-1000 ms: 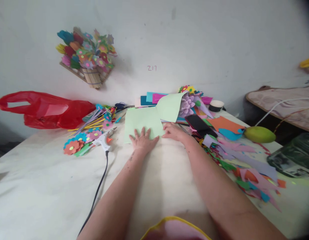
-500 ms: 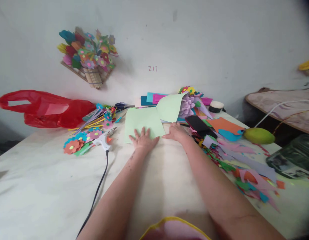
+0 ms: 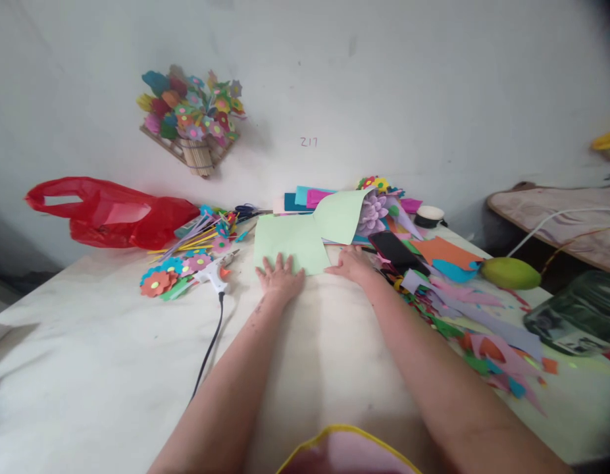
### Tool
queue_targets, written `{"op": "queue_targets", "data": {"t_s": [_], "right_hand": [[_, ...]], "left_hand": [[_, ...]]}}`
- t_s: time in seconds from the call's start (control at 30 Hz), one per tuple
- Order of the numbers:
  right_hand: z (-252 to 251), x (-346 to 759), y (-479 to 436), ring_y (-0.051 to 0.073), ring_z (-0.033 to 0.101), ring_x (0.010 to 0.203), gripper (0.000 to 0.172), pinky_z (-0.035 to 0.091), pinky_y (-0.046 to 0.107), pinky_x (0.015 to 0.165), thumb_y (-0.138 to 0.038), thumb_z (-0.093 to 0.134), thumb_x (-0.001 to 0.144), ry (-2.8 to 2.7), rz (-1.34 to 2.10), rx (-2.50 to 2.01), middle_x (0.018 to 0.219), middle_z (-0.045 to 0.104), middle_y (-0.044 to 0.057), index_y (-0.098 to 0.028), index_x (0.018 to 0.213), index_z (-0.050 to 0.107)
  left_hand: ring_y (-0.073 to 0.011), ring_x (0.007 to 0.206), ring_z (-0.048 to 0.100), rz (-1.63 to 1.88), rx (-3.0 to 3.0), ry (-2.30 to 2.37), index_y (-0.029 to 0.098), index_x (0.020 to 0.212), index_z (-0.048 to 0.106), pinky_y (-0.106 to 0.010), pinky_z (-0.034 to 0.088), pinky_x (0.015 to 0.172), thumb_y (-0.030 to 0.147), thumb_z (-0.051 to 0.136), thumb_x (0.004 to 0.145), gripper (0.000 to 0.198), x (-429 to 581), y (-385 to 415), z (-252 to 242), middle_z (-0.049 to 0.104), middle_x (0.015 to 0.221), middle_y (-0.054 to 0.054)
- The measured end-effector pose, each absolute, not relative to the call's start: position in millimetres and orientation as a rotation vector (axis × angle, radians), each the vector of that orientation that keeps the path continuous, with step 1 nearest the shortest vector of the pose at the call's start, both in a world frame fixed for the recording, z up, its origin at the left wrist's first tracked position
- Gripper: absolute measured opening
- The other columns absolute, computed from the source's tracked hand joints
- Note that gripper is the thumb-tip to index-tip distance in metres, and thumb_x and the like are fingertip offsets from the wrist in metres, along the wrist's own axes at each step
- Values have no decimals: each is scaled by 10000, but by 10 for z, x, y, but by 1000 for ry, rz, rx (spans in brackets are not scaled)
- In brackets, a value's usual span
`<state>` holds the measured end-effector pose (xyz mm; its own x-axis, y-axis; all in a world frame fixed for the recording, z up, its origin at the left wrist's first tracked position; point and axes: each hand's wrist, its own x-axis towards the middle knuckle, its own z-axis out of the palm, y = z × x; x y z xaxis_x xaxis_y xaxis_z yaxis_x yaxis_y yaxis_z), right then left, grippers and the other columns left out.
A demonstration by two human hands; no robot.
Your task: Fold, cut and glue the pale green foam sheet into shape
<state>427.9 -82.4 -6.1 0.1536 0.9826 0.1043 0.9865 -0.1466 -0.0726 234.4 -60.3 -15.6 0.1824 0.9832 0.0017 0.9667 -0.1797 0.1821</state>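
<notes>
A pale green sheet, which looks like paper or thin foam, lies on the table with its right part curling up over other craft sheets. My left hand rests flat on its near edge, fingers spread. Beside the sheet's near right corner is my right hand, palm down with its thumb stretched toward that corner. Nothing shows in its grasp, and some of its fingers are bunched together. A white glue gun with a black cord lies left of my left hand. A dark phone lies right of my right hand.
Paper flowers and a red plastic bag lie on the left. Colourful scraps, an oval green fruit and a big jar stand at right. A lilac flower sits behind the sheet.
The view has turned slightly left. My left hand has slid a little leftward along the sheet, its thumb now farther from my right hand. The right hand stays at the corner.
</notes>
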Motion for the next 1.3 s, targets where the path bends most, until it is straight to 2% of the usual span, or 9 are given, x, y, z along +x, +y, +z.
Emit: {"op": "queue_targets", "data": {"t_s": [0.1, 0.3, 0.47, 0.6, 0.77, 0.9, 1.1, 1.2, 1.3], "right_hand": [[-65, 4249, -862, 295, 409, 992, 487, 341, 396, 792, -631, 508, 634, -1920, -33, -2302, 1009, 501, 131, -161, 693, 619], [-61, 4206, -983, 273, 425, 998, 414, 351, 382, 791, -568, 494, 693, -1866, -106, -2260, 1012, 501, 112, -173, 744, 605], [-55, 4118, -1078, 218, 432, 1022, 226, 330, 339, 869, -298, 452, 798, -1920, -272, -2045, 1091, 515, 104, -156, 910, 588], [-102, 3797, -1145, 173, 394, 1119, 340, 273, 284, 960, -196, 349, 826, -2163, -207, -1759, 1217, 474, 90, -121, 1112, 517], [-191, 3407, -1190, 185, 200, 1267, 503, 170, 341, 1029, -355, 259, 859, -2370, 68, -1743, 1376, 260, 89, -106, 1291, 326], [-228, 3498, -1181, 193, 149, 1282, 567, 146, 347, 1036, -425, 222, 859, -2359, 113, -1844, 1395, 195, 104, -87, 1310, 285], [-211, 3878, -1233, 198, 233, 1255, 516, 200, 321, 1014, -375, 223, 874, -2292, -38, -1945, 1363, 277, 131, -71, 1273, 343], [-127, 3957, -1269, 194, 406, 1144, 385, 324, 310, 921, -282, 255, 878, -2343, -169, -1922, 1289, 404, 111, -130, 1157, 471], [-24, 3966, -1277, 202, 546, 933, 286, 401, 312, 765, -151, 307, 849, -2429, -335, -1945, 1087, 560, 118, -150, 970, 567]], "left_hand": [[-343, 1277, -11, 177, 2276, 1956, 335, 1317, 228, -549, 18, 997, 607, 214, 736, 641, 2211, -596, -149, 122, 1424, 42], [-342, 1277, 1, 181, 2247, 2006, 326, 1313, 246, -519, 44, 1005, 609, 213, 737, 643, 2053, -613, -141, 134, 1423, 12], [-335, 1279, -7, 197, 2259, 2025, 323, 1308, 262, -509, 33, 1008, 608, 210, 739, 638, 2062, -640, -133, 156, 1419, 3], [-317, 1283, -8, 222, 2284, 2032, 301, 1307, 276, -487, 30, 1017, 610, 202, 738, 652, 2068, -644, -143, 171, 1416, -11], [-308, 1286, 39, 219, 2276, 2036, 295, 1311, 270, -468, 52, 1024, 601, 217, 738, 652, 2060, -633, -161, 174, 1415, -10], [-301, 1287, 40, 217, 2265, 2029, 300, 1314, 259, -473, 65, 1023, 582, 229, 747, 634, 2056, -620, -156, 159, 1418, 6], [-282, 1290, 33, 225, 2240, 2040, 294, 1319, 249, -467, 77, 1023, 465, 201, 803, 546, 2042, -584, -186, 141, 1421, 4], [-282, 1289, 57, 278, 2234, 2064, 268, 1317, 269, -459, 84, 1023, 438, 204, 811, 538, 2041, -614, -196, 172, 1415, -18], [-262, 1289, 100, 485, 2257, 2116, 235, 1290, 333, -440, 101, 1027, 422, 245, 809, 523, 2051, -697, -133, 224, 1400, -35]]}}
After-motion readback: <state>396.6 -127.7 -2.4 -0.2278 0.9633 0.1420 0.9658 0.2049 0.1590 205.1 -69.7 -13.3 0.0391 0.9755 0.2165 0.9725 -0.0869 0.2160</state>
